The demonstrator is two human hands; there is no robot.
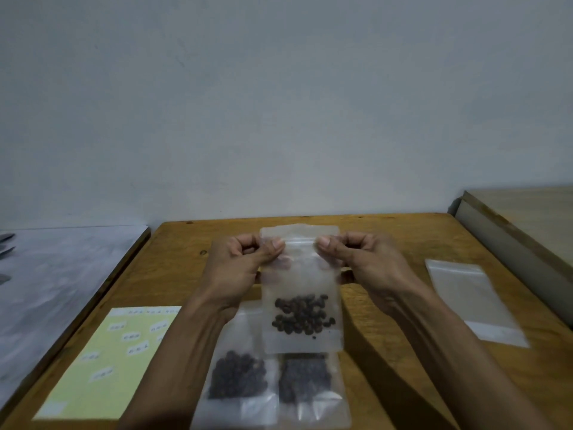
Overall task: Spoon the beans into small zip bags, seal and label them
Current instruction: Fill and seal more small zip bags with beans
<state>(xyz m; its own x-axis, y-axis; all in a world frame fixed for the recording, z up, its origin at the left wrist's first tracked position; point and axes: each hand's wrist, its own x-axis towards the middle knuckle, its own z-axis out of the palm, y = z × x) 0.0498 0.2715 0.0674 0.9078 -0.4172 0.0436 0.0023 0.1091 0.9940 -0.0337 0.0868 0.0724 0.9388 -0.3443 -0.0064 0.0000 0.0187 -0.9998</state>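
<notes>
A wooden table (387,243) fills the lower centre of the view. A plain grey wall (279,103) stands behind it at 12 o'clock. At 9 o'clock, a grey surface (62,274) lies beside the table's left edge, with dark objects (6,243) at its far left, too cropped to identify. At 3 o'clock, a pale board (527,218) adjoins the table's right edge.

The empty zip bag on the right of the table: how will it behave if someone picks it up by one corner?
The empty zip bag looks like thin clear film lying flat, so it would probably droop and fold. It holds nothing, so it is likely very light. The smooth plastic may slip between fingertips.
</notes>
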